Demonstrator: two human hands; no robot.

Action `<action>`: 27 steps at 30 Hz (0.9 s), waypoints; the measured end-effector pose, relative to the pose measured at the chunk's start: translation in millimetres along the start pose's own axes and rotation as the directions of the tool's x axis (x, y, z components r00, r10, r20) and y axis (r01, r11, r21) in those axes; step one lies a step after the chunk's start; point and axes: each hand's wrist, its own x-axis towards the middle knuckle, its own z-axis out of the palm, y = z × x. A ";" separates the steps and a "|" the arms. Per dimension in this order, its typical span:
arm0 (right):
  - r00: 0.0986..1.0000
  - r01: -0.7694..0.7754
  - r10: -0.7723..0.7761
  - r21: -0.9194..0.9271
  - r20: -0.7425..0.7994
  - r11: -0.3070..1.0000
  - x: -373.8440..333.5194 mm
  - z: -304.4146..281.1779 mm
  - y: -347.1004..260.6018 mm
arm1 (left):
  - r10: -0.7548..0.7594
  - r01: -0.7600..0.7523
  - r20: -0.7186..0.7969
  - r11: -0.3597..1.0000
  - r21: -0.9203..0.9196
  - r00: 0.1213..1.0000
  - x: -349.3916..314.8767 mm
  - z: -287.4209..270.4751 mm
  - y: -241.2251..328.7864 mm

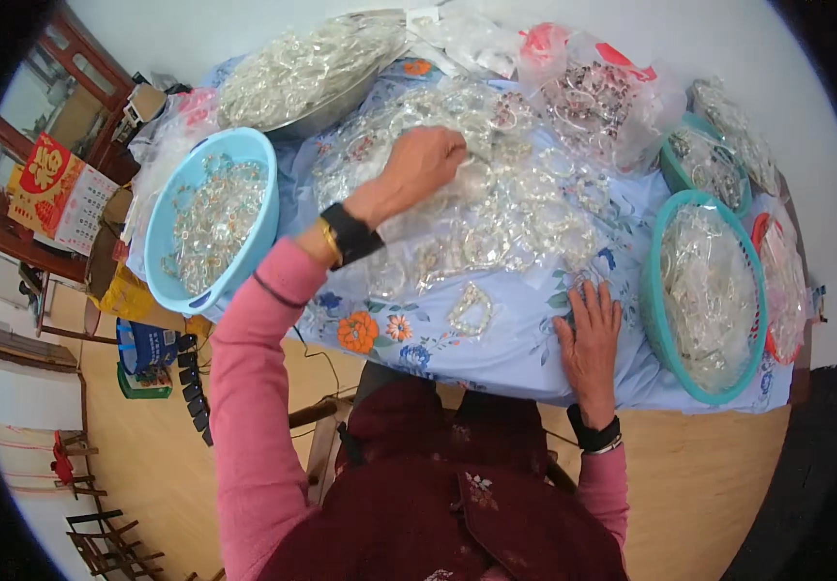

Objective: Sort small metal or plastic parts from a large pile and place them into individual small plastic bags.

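Note:
A wide heap of beaded bracelets in clear plastic packets is spread over a blue flowered tablecloth. My left hand reaches over the middle of this heap, its fingers curled down and together; whatever they pinch is hidden. My right hand lies on the cloth at the heap's near right edge, fingers stretched out and holding nothing. One packet with a pale beaded bracelet rests apart at the near side, between my two hands.
A light blue basin of small packets stands left, and a heaped metal bowl far left. At the back right sits an open plastic bag of dark-beaded bracelets. Teal baskets and a red basket line the right side.

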 end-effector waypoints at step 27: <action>0.995 -0.041 0.038 0.028 0.095 0.999 9.3 -6.5 -1.5 | -0.104 0.039 0.502 0.990 0.138 0.859 124.6 53.2 -72.8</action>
